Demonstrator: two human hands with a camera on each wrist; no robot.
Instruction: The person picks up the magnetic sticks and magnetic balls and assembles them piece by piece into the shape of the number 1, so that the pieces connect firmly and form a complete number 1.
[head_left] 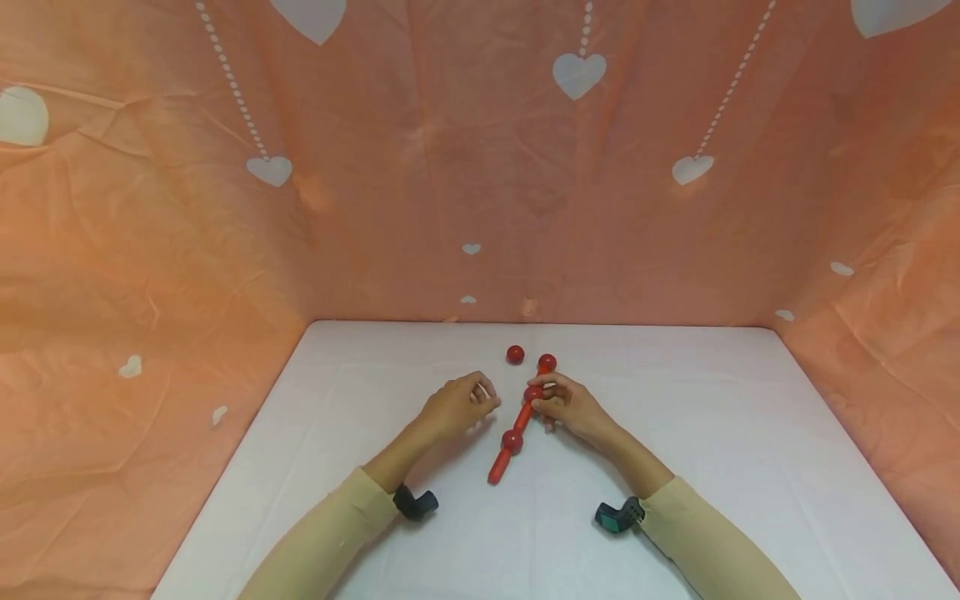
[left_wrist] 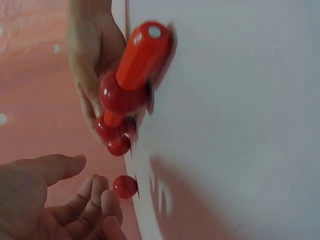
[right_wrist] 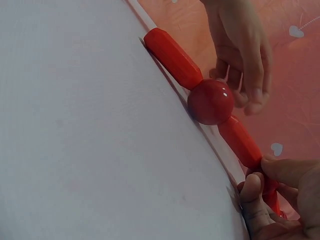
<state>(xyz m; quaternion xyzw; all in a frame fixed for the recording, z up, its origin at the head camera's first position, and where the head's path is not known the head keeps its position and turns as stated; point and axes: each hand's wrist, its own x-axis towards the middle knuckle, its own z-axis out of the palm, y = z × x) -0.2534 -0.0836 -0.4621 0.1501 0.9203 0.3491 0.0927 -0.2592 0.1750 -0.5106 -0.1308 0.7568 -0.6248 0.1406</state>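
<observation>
A red ball-and-stick rod (head_left: 512, 440), made of glossy balls joined by short faceted sticks, lies slanted across the middle of the white table. My right hand (head_left: 573, 408) pinches it at a ball between thumb and fingers; in the right wrist view the fingertips (right_wrist: 251, 186) are round that ball. A stick (right_wrist: 173, 57) forms the rod's near end, and a ball (head_left: 547, 362) its far end. My left hand (head_left: 459, 406) hovers to the left of the rod, fingers loosely curled and holding nothing. A loose red ball (head_left: 515, 355) sits beyond both hands.
The white table (head_left: 675, 375) is enclosed on its far side and both flanks by an orange curtain (head_left: 420, 200) with white hearts. Dark wrist-worn cameras sit on the left wrist (head_left: 415, 503) and right wrist (head_left: 619, 515).
</observation>
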